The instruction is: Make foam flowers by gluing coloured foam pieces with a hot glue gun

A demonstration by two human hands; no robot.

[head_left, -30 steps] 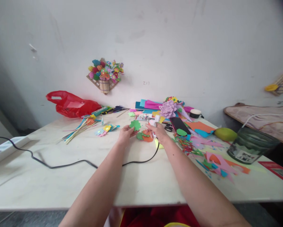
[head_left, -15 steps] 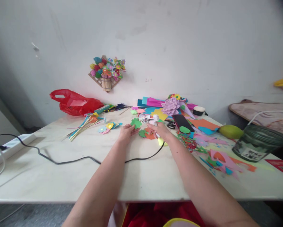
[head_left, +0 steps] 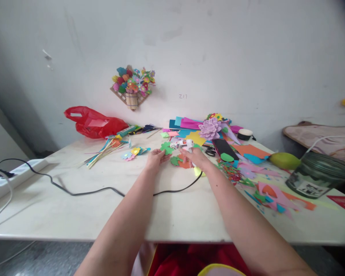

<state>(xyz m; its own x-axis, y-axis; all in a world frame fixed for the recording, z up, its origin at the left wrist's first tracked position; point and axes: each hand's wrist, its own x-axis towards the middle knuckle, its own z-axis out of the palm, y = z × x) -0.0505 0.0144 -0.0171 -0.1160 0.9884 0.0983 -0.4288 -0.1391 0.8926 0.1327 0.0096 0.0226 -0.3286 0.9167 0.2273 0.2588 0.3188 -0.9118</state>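
Note:
My left hand (head_left: pixel 156 158) is closed on the edge of a green flower cutout (head_left: pixel 167 147), held just above the white table. My right hand (head_left: pixel 195 157) is wrapped round a white hot glue gun (head_left: pixel 189 144), its nozzle end pointing left toward the green flower. A black cord (head_left: pixel 178 191) runs from under my right hand across the table to the left. Between my hands lie orange (head_left: pixel 185 162) and green cutouts (head_left: pixel 175 160). A small yellow piece (head_left: pixel 200 171) sits beneath my right hand. The exact contact at the nozzle is too small to make out.
On the left are a power strip (head_left: pixel 19 177), a red plastic bag (head_left: pixel 94 123), thin sticks (head_left: pixel 99 155) and finished paper flowers (head_left: pixel 134 151). To the right are scissors (head_left: pixel 210 151), a phone (head_left: pixel 224 148), coloured scraps (head_left: pixel 273 193) and a glass jar (head_left: pixel 313 178).
The view has shifted slightly, so the scene sits a little further right. Both hands keep their holds on the flower cutout and the glue gun, with hardly any movement.

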